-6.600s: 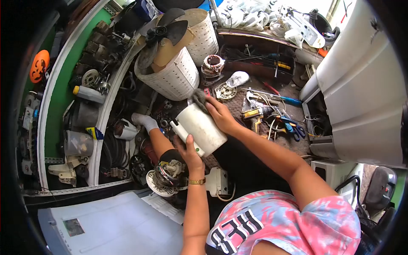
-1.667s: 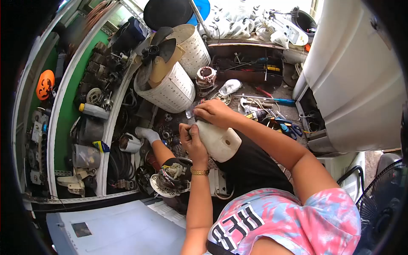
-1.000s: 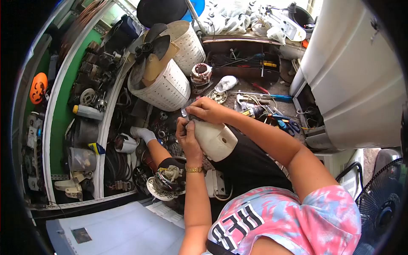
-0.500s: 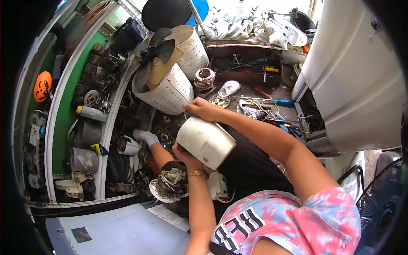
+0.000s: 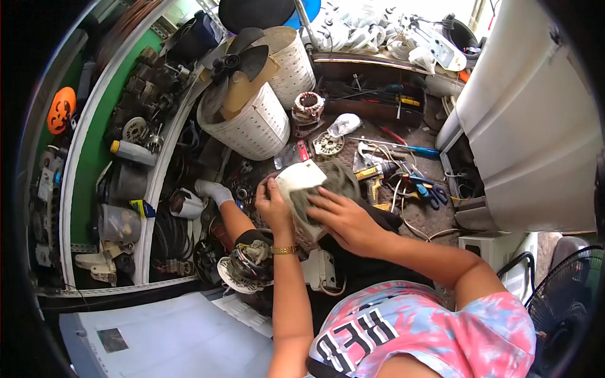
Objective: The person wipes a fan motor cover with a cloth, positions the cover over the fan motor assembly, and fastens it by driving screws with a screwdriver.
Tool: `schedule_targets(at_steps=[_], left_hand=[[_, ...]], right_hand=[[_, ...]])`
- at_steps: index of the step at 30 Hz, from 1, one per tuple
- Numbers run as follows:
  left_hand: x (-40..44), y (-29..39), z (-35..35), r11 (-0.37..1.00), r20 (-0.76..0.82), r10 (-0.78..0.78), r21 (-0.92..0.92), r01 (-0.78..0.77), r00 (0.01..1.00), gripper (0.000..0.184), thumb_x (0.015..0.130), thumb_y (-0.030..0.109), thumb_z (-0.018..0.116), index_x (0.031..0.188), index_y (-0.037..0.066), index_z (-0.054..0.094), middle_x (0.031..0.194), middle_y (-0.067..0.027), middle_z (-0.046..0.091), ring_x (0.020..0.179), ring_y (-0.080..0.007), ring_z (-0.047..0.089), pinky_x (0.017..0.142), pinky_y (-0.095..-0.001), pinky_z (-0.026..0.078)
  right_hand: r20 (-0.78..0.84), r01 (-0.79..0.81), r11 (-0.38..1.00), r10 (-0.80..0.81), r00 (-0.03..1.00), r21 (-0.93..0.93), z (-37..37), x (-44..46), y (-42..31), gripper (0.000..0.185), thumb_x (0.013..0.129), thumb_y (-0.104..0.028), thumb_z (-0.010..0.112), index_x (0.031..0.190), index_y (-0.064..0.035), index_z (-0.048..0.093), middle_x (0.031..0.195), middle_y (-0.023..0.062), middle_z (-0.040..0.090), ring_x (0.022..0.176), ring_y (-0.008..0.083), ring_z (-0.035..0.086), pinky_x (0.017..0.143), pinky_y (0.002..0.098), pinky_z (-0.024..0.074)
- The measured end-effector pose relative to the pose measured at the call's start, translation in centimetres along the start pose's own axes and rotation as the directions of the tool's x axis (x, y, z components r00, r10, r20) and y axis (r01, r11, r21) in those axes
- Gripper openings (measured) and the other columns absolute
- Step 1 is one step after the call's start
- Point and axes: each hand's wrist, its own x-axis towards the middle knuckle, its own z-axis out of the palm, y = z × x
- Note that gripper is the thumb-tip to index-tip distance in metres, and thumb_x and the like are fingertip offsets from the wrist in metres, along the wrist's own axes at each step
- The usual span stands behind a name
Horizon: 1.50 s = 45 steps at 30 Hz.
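Left hand point(image 5: 273, 205): because the off-white plastic housing point(image 5: 296, 179) seems to need bracing, thumb and fingers pinch its edge.
Right hand point(image 5: 343, 217): spread, nearly flat against the grey-green cloth point(image 5: 342, 179), presumably for broad contact; no grip visible.
Housing: above the black trousers point(image 5: 356, 263); curved, partly cloth-covered, dark-spotted near its top.

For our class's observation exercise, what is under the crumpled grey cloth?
Part of a white plastic housing shows, extending under the grey cloth; its surface beneath the cloth and right hand is hidden.
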Motion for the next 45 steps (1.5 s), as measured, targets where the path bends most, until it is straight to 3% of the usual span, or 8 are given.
schedule_targets(at_steps=[7,13,16,23,33,39,43,45], left_hand=[[0.3,0.1,0.3,0.982,0.207,0.133,-0.158,-0.101,0.969,0.029,0.101,0.022,0.048,0.094,-0.003,0.061,0.086,-0.0032,0.064,0.075,-0.0086,0.057,0.069,-0.0253,0.048],[-1.0,-0.1,0.5,0.994,-0.011,0.099,0.044,-0.098,0.995,0.032,0.099,0.018,0.046,0.108,-0.007,0.062,0.098,-0.0137,0.068,0.089,-0.0164,0.060,0.078,-0.0303,0.046],[-1.1,0.4,0.8,0.996,-0.069,0.056,0.068,-0.051,0.996,0.027,0.097,0.017,0.052,0.101,-0.006,0.064,0.093,-0.0121,0.067,0.084,-0.0150,0.058,0.076,-0.0287,0.046],[-0.1,0.1,-1.0,0.973,0.159,0.134,0.166,-0.160,0.978,0.023,0.089,0.021,0.067,0.093,-0.002,0.066,0.085,-0.0047,0.064,0.082,-0.0112,0.057,0.077,-0.0263,0.045],[0.3,1.0,-0.6,0.990,0.256,0.140,-0.033,-0.137,0.957,0.024,0.090,0.019,0.066,0.101,-0.002,0.064,0.095,-0.0053,0.065,0.086,-0.0112,0.057,0.079,-0.0265,0.047],[0.0,0.8,-1.0,0.980,0.277,0.174,0.043,-0.193,0.945,0.025,0.092,0.019,0.063,0.103,-0.003,0.063,0.094,-0.0043,0.062,0.087,-0.0118,0.056,0.081,-0.0275,0.046],[0.5,0.2,-2.5,0.973,0.248,0.161,0.124,-0.196,0.955,0.025,0.092,0.017,0.060,0.104,-0.004,0.062,0.092,-0.0051,0.058,0.088,-0.0159,0.056,0.083,-0.0298,0.046],[0.8,-0.4,-2.4,0.946,0.234,0.209,0.196,-0.256,0.950,0.024,0.091,0.018,0.061,0.103,-0.003,0.063,0.092,-0.0071,0.057,0.088,-0.0197,0.057,0.082,-0.0319,0.046]], right_hand=[[0.010,0.125,0.989,-0.125,0.992,-0.082,0.4,4.8,2.1,0.044,0.086,-0.015,0.061,0.128,-0.0113,0.052,0.143,0.0116,0.044,0.138,0.0391,0.031,0.106,0.0534,0.0322],[0.052,-0.170,0.966,0.163,0.985,0.197,1.5,10.1,5.0,0.033,0.090,-0.017,0.061,0.120,-0.0042,0.058,0.129,0.0119,0.058,0.133,0.0367,0.040,0.109,0.0454,0.0334],[-0.161,0.003,0.994,0.015,0.987,0.106,2.2,7.3,5.0,0.029,0.089,-0.016,0.061,0.115,-0.0042,0.060,0.125,0.0158,0.059,0.126,0.0383,0.048,0.102,0.0455,0.0416],[-0.069,-0.172,0.977,0.181,0.981,0.129,-0.5,-4.4,3.3,0.027,0.084,-0.009,0.066,0.110,-0.0023,0.059,0.118,0.0147,0.061,0.127,0.0393,0.046,0.103,0.0453,0.0410],[-0.234,-0.141,0.977,0.177,0.956,0.163,2.5,6.4,9.8,0.028,0.084,-0.014,0.066,0.111,-0.0059,0.066,0.110,0.0205,0.065,0.115,0.0414,0.054,0.096,0.0448,0.0446],[0.023,-0.380,0.921,0.379,0.925,0.086,2.7,12.9,13.4,0.026,0.087,-0.018,0.060,0.109,-0.0056,0.067,0.104,0.0217,0.066,0.102,0.0381,0.062,0.086,0.0441,0.0486],[-0.300,-0.239,0.911,0.344,0.890,0.336,0.1,12.8,14.2,0.027,0.086,-0.020,0.064,0.108,-0.0049,0.066,0.104,0.0186,0.066,0.096,0.0386,0.062,0.082,0.0426,0.0499],[-0.311,-0.065,0.992,0.096,0.945,0.108,-0.5,11.1,12.3,0.027,0.084,-0.020,0.065,0.107,-0.0060,0.066,0.101,0.0160,0.063,0.093,0.0374,0.062,0.079,0.0442,0.0498]])
